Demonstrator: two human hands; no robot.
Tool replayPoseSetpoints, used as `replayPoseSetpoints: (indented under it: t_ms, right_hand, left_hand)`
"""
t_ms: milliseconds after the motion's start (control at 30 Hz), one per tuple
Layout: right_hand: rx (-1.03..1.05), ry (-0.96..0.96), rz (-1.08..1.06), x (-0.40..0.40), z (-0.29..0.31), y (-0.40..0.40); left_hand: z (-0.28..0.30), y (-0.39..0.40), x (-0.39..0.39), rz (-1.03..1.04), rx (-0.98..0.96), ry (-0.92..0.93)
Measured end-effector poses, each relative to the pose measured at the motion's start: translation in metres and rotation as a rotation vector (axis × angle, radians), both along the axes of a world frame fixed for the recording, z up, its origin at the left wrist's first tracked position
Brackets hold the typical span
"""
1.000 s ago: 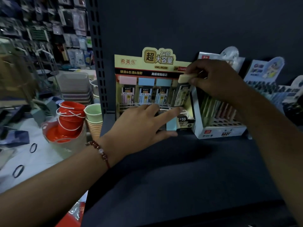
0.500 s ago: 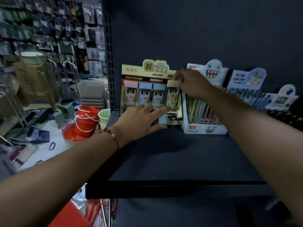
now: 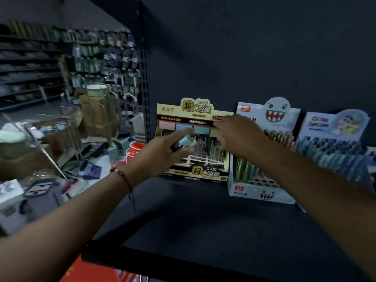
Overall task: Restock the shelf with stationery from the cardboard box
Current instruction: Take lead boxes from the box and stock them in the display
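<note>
Yellow display box (image 3: 195,139) was part-filled; a blue pack (image 3: 186,141) was pinched in the left hand (image 3: 162,153), right hand (image 3: 240,135) fingers unclear.

Orange buckets (image 3: 134,150) and cluttered floor (image 3: 61,176) left of the shelving upright (image 3: 144,82).

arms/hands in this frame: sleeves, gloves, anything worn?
Both forearms are bare: no sleeves or gloves in view. The left hand has a thin red cord bracelet with small beads at the wrist, a loose end dangling. The right hand shows nothing worn.
</note>
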State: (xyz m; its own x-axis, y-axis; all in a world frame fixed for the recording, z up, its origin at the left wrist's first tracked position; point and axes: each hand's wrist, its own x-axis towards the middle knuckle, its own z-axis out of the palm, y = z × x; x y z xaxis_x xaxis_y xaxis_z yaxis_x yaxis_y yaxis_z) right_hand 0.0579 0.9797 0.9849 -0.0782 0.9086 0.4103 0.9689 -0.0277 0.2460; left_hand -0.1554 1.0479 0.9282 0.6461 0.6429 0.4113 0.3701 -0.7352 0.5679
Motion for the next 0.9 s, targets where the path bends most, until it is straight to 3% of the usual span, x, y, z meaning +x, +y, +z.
replayPoseSetpoints:
  t_ms: [67,133,233,300,433,633,900]
  right_hand:
    - [0.034,0.275,0.098,-0.017,-0.004,-0.022]
    - [-0.002,0.692,0.215,-0.039,-0.008,-0.039]
    - [-0.076,1.299,0.315,-0.056,-0.019,-0.04]
    - [-0.028,1.454,0.343,-0.057,-0.028,-0.036]
    - [0.028,1.413,0.38,-0.053,-0.043,-0.031]
    - [0.161,1.337,0.352,-0.043,-0.049,-0.031]
    - [0.215,1.295,0.412,-0.053,-0.06,-0.033]
  left_hand:
    - [0.005,-0.008,0.002,-0.04,-0.309,-0.339]
    - [0.01,-0.021,0.009,-0.122,-0.624,-0.561]
    - [0.009,-0.035,0.02,-0.173,-0.789,-0.651]
    - [0.004,-0.036,0.026,-0.176,-0.842,-0.713]
    - [-0.01,-0.03,0.031,-0.183,-0.86,-0.73]
    - [-0.014,-0.036,0.026,-0.033,-0.612,-0.529]
    - [-0.014,-0.05,0.028,0.006,-0.478,-0.615]
